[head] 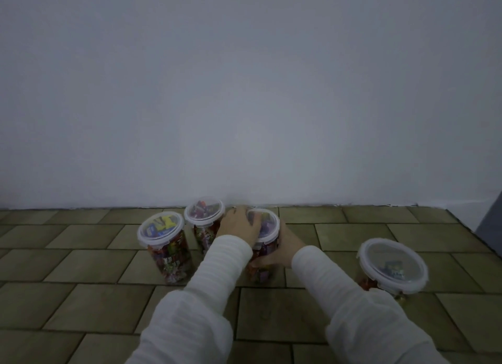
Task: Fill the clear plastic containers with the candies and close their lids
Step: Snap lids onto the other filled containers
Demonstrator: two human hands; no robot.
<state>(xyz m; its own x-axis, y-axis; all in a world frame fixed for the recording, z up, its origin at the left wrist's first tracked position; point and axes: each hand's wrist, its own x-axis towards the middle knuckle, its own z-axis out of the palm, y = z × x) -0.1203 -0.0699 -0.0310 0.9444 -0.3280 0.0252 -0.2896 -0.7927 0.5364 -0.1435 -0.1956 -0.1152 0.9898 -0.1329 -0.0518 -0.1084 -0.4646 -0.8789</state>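
Four clear plastic candy-filled containers stand lidded on the tiled tabletop — three tall ones near the wall, a wider one (pixel 392 265) apart at right. The left hand (pixel 237 225) lies across the lid of the third tall container (pixel 263 244) while the right hand (pixel 277 251) grasps its side — apparently sealing the last lid.
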